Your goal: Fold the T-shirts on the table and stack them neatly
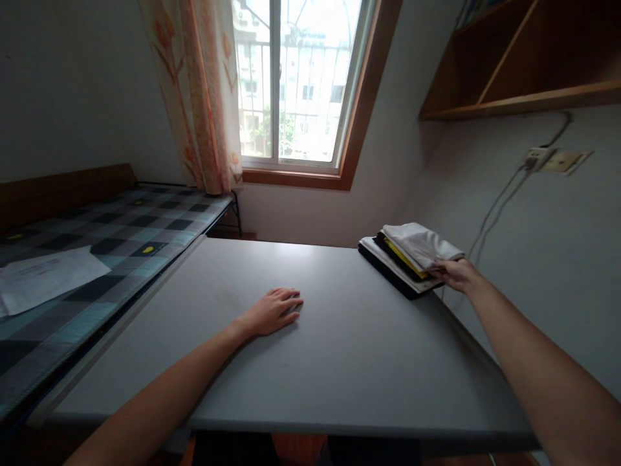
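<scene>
A stack of folded cloths (388, 264), in white, black and yellow, lies at the back right of the grey table (334, 382). On top of it is a folded white cloth (420, 243), and my right hand (455, 274) pinches its near right edge. My left hand (275, 312) rests palm down on the middle of the table, fingers spread, holding nothing.
A bed with a checked mattress (160, 223) stands along the left, with a paper sheet (51, 277) on it. Behind the table are a curtain (206, 97) and a window (301, 84). A wooden shelf (543, 58) and a socket with cables (537, 157) are on the right wall.
</scene>
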Demonstrator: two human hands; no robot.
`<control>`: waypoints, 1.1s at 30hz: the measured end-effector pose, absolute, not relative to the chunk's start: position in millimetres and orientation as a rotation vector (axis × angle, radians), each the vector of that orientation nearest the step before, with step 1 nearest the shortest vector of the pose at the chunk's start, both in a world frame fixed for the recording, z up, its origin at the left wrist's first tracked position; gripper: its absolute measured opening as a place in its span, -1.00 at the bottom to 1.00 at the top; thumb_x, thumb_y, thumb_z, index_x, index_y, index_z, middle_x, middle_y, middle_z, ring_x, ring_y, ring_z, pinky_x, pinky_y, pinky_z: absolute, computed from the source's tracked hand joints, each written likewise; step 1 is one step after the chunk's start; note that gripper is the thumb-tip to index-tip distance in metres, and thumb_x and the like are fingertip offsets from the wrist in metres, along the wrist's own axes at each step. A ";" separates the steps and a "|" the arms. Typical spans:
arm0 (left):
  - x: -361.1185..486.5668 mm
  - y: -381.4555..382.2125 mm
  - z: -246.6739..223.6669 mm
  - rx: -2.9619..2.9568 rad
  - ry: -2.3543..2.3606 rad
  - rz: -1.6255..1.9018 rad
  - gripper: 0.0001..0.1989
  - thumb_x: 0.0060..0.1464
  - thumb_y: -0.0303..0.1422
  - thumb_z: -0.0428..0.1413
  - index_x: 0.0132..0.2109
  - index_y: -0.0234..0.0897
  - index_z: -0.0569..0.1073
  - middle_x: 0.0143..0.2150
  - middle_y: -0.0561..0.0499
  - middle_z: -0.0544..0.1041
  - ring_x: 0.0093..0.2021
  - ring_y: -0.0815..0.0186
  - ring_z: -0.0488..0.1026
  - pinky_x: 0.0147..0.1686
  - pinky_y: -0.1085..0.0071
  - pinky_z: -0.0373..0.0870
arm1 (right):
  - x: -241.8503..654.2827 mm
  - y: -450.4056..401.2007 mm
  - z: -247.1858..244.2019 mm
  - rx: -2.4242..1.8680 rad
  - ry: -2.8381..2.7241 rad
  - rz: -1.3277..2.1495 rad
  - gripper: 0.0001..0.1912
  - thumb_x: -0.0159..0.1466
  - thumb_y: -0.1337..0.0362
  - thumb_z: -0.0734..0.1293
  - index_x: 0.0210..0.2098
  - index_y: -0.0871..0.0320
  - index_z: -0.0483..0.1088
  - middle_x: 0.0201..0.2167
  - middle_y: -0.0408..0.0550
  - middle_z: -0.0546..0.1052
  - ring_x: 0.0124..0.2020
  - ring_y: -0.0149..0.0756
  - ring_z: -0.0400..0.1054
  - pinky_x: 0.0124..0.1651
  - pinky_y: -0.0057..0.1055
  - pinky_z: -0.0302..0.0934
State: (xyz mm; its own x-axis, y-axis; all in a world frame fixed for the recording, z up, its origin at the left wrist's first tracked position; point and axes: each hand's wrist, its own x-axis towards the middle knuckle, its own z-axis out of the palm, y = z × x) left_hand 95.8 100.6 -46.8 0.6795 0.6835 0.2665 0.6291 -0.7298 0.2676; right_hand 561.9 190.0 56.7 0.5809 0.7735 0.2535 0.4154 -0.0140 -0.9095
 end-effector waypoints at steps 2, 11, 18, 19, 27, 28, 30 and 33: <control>96.0 100.7 -47.0 2.734 1.076 0.534 -0.58 0.31 -0.15 -0.09 0.22 -0.12 0.36 0.27 -0.08 0.34 0.27 0.19 0.26 0.28 0.17 0.13 | 563.7 188.3 52.4 -1.708 -0.926 0.451 -0.70 0.08 0.63 0.29 -0.19 0.30 0.33 -0.37 0.10 0.47 -0.44 -0.27 0.40 -0.41 -0.26 0.32; 96.1 101.6 -47.8 2.717 1.080 0.539 -0.59 0.29 -0.16 -0.06 0.22 -0.10 0.36 0.28 -0.07 0.34 0.26 0.19 0.27 0.28 0.16 0.13 | 540.8 189.4 61.5 -2.200 -1.485 -0.325 -0.54 0.32 0.05 0.16 0.11 0.12 0.35 0.11 0.27 0.32 0.11 0.04 0.12 0.04 -0.05 0.00; 97.7 100.2 -46.2 2.729 1.100 0.537 -0.60 0.28 -0.17 -0.05 0.21 -0.10 0.37 0.26 -0.05 0.36 0.24 0.20 0.29 0.27 0.19 0.15 | 467.0 181.3 38.6 -1.760 -1.802 -0.771 -0.60 0.34 0.18 0.12 -0.04 0.24 0.48 0.11 0.23 0.38 0.17 0.04 0.06 0.14 -0.06 -0.08; 97.3 100.7 -45.9 2.733 1.124 0.533 -0.60 0.28 -0.17 -0.05 0.21 -0.10 0.37 0.26 -0.04 0.36 0.24 0.20 0.30 0.27 0.19 0.16 | 452.6 178.5 31.7 -1.675 -1.916 -0.716 -0.61 0.34 0.18 0.13 -0.07 0.22 0.49 0.07 0.19 0.42 0.12 0.01 0.13 0.13 -0.09 -0.04; 71.9 118.8 -51.7 2.632 1.664 0.584 -0.47 0.28 -0.07 -0.11 0.30 -0.14 0.26 0.36 -0.10 0.22 0.37 0.05 0.07 0.32 -0.02 -0.01 | 371.5 161.7 -40.8 -1.647 -2.283 -0.145 -0.45 0.40 0.01 0.05 0.18 0.14 0.36 0.25 0.12 0.31 0.24 -0.08 0.16 0.22 -0.17 0.03; 69.1 120.6 -53.3 2.612 1.703 0.547 -0.44 0.28 -0.04 -0.12 0.32 -0.13 0.23 0.38 -0.10 0.18 0.39 0.02 0.03 0.31 -0.05 -0.04 | 368.2 160.8 -46.7 -1.673 -2.298 -0.102 -0.43 0.40 -0.01 0.03 0.23 0.13 0.31 0.30 0.12 0.25 0.28 -0.07 0.11 0.24 -0.15 0.01; 65.9 122.7 -56.4 2.576 1.730 0.438 -0.39 0.26 0.03 -0.16 0.34 -0.12 0.20 0.41 -0.11 0.12 0.40 -0.02 -0.02 0.30 -0.10 -0.06 | 364.6 159.3 -54.0 -1.720 -2.333 -0.028 -0.38 0.40 -0.05 0.01 0.31 0.10 0.21 0.36 0.12 0.15 0.34 -0.04 0.02 0.28 -0.11 -0.04; 66.0 122.7 -58.9 2.551 1.704 0.319 -0.34 0.24 0.09 -0.21 0.36 -0.10 0.16 0.42 -0.11 0.08 0.41 -0.05 -0.04 0.30 -0.12 -0.10 | 363.3 156.8 -55.8 -1.767 -2.398 0.033 -0.34 0.38 -0.11 -0.01 0.35 0.06 0.14 0.39 0.11 0.08 0.38 -0.01 -0.08 0.32 -0.07 -0.13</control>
State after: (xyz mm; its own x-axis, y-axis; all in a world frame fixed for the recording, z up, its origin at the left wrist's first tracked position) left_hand 66.0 122.7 -58.9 0.3690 0.9189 0.1395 0.9071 -0.3888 0.1615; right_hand 363.3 156.8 -55.8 -0.2874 0.9505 0.1177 0.9470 0.3004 -0.1138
